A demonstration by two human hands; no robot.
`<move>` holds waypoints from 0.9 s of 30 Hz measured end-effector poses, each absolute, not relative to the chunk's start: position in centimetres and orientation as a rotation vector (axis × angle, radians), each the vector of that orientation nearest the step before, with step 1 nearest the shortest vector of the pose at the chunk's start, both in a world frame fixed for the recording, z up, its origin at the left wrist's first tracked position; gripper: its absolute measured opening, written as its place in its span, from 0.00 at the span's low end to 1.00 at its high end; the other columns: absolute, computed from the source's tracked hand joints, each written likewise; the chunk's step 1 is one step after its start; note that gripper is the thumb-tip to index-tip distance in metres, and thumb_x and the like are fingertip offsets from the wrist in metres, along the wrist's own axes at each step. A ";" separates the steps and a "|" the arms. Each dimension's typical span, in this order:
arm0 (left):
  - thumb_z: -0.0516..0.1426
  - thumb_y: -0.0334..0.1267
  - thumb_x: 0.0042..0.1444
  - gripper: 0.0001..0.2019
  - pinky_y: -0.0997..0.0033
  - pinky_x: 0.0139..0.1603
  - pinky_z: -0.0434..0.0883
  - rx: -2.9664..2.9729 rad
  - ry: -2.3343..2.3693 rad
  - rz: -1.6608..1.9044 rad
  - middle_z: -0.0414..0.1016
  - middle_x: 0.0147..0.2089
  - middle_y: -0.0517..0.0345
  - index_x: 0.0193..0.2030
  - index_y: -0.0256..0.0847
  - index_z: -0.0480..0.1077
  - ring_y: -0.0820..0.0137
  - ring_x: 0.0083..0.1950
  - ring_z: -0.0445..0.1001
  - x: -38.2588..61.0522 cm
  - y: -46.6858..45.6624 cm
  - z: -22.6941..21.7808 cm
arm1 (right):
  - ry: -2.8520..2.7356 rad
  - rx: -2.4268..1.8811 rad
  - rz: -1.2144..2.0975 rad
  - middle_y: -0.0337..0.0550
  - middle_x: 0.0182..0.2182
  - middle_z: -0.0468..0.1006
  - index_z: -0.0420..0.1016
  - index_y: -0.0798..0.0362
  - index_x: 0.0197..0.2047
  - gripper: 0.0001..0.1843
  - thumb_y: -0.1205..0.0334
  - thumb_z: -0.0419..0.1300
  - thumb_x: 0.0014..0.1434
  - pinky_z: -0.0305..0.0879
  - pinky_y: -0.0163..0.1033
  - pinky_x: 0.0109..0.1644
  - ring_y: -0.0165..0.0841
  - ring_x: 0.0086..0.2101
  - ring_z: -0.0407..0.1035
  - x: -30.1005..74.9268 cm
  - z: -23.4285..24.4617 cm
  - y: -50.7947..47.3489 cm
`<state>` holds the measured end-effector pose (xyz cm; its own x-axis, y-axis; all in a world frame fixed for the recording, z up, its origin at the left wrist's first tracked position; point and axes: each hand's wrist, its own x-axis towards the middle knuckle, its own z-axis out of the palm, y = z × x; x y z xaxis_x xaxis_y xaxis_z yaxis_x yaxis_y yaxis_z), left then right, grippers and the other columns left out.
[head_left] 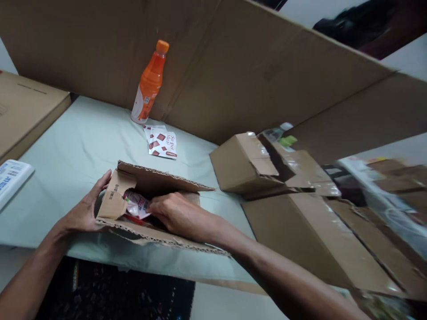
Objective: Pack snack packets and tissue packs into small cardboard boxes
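Observation:
A small open cardboard box (140, 178) lies on the pale green table top (76, 151) near its front edge. My left hand (85, 209) rests against the box's left flap, fingers spread along the cardboard. My right hand (176, 213) reaches inside the box, fingers curled on a red and white packet (136, 205) that lies among other contents. The fingertips are partly hidden by the packet and the box wall.
An orange drink bottle (150, 84) stands at the back against a big cardboard sheet (240, 62). Red-patterned sachets (163, 143) lie before it. Opened boxes (253, 162) and flattened cardboard (310, 240) fill the right. A flat box (23, 111) and white item (10, 178) sit left.

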<state>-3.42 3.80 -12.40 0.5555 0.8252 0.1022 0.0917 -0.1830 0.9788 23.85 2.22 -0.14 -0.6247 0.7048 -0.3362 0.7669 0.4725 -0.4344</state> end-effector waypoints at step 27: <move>0.72 0.63 0.46 0.63 0.35 0.80 0.52 1.627 0.777 0.844 0.44 0.83 0.60 0.81 0.62 0.38 0.36 0.81 0.46 -4.0 3.9 -13.5 | 2.605 1.288 -1.224 0.50 0.56 0.83 0.78 0.48 0.63 0.29 0.45 0.70 0.62 0.73 0.46 0.58 0.43 0.53 0.78 26.1 4.6 0.3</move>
<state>-3.99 3.94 -13.47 0.5325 0.8362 0.1313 0.0616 -0.1931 0.9792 26.07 0.31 4.58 -0.6665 0.6793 -0.3072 0.6702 0.3653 -0.6461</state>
